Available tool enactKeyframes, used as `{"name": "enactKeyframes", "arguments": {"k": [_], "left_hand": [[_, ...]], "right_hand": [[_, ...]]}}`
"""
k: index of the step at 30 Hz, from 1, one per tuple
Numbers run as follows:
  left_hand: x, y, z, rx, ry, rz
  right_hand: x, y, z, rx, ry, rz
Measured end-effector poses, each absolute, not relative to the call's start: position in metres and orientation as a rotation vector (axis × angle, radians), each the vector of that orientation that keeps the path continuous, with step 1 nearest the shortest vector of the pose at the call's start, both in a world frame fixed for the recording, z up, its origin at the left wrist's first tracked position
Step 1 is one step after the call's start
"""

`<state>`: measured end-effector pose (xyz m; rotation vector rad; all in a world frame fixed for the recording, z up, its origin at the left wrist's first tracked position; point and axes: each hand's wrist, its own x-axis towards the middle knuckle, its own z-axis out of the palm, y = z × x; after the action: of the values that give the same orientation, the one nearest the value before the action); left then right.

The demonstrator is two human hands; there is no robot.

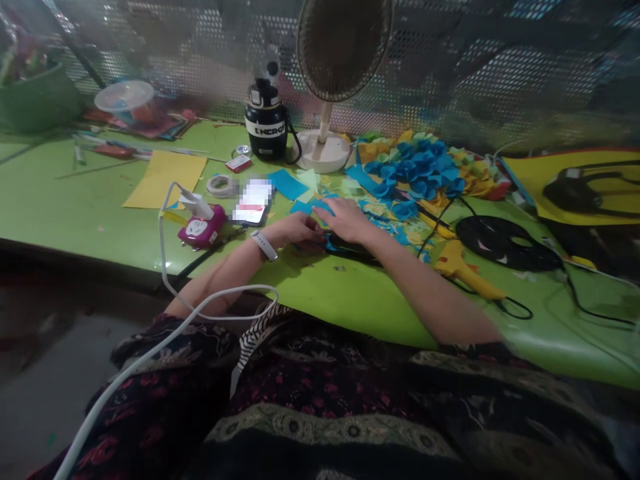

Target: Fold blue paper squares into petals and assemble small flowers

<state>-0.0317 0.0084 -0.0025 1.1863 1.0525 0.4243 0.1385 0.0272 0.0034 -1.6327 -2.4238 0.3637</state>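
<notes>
One view, head: two bare hands close together near the middle of the frame, over the green tabletop (320,287); left hand (299,229) bent inward, fingers curled by the left end of a dark flat object (353,250); looks like a loose pinch but cannot tell if it grips; right hand (345,219) palm down, fingers reaching left, over the paper scraps (387,217); underside hidden, so grip there cannot be told.

Dark object lies at frame centre, just below the right hand, partly under its wrist; long axis runs roughly left to right, slightly down toward the right; left fingers nearest its left end, right wrist nearest its middle; exact kind too blurred to tell.

Around: blue sheet (289,185) just above the hands; phone (254,202) and tape roll (220,186) left of them; purple socket adaptor (203,227) farther left, white plug in it; yellow sheet (167,180) mid left; blue paper petals (420,167) in a pile, upper right of centre; yellow glue gun (467,272) right of the right forearm, black coil (505,243) beyond it; fan (325,150) and black bottle (266,127) upper centre.
</notes>
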Motion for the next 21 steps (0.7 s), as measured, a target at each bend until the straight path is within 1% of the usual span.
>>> {"name": "enactKeyframes", "arguments": {"k": [21], "left_hand": [[-0.0358, 0.0140, -0.0088, 1.193, 1.014, 0.431]], "right_hand": [[0.1377, 0.0304, 0.0058, -1.630, -2.482, 0.405]]}}
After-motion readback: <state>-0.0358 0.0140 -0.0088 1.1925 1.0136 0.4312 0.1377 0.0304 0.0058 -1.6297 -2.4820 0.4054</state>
